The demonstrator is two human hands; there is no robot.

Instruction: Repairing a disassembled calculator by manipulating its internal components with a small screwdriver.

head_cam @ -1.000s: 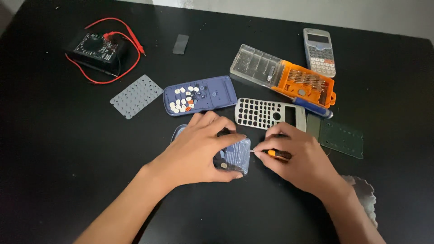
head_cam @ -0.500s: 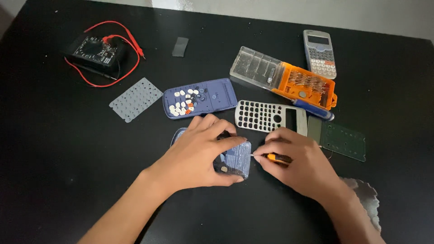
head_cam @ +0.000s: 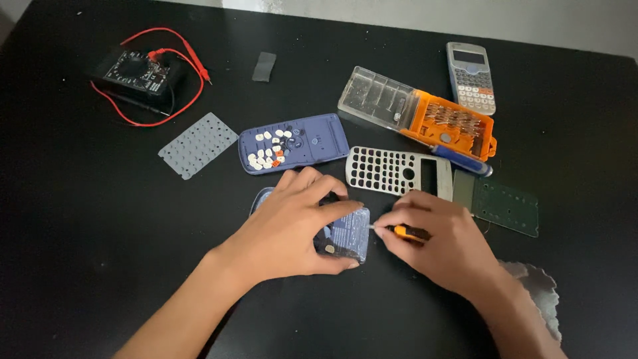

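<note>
My left hand (head_cam: 292, 229) presses down on a blue calculator back shell (head_cam: 347, 233) lying on the black table (head_cam: 100, 266), fingers curled over its top and side. My right hand (head_cam: 442, 239) grips a small orange-handled screwdriver (head_cam: 404, 231), whose metal tip touches the shell's right edge. Most of the shell is hidden under my left hand.
Behind the hands lie a grey calculator front frame (head_cam: 399, 171), a blue cover holding loose keys (head_cam: 292, 141), a grey rubber keypad mat (head_cam: 198, 144), a green circuit board (head_cam: 506, 205), an orange bit case (head_cam: 419, 113), an intact calculator (head_cam: 470, 76) and a black multimeter with red leads (head_cam: 136, 73).
The screwdriver tip has shifted slightly along the shell's right edge. Both hands stay in nearly the same place.
</note>
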